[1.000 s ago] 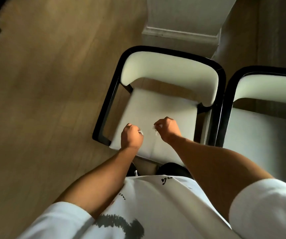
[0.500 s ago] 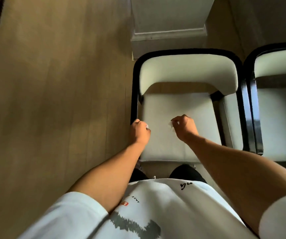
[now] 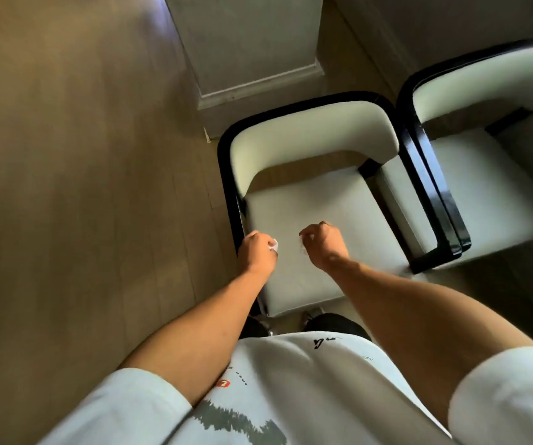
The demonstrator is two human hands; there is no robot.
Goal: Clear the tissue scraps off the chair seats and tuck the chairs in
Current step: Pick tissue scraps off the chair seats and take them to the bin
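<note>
A white-cushioned chair with a black frame stands right in front of me, its seat bare apart from my hands over it. My left hand is closed at the seat's left front, with a white tissue scrap sticking out of the fist. My right hand hovers over the middle of the seat with fingers curled in; a small pale bit shows at its fingertips, too small to be sure of. A second, matching chair stands touching the first on the right.
A white pillar with a moulded base rises just behind the near chair. Wooden floor spreads out on the left. My dark shoes show below the seat's front edge.
The view has swung, so the chairs sit further right and turned in frame. Both hands stay closed over the seat front, a little further apart than before.
</note>
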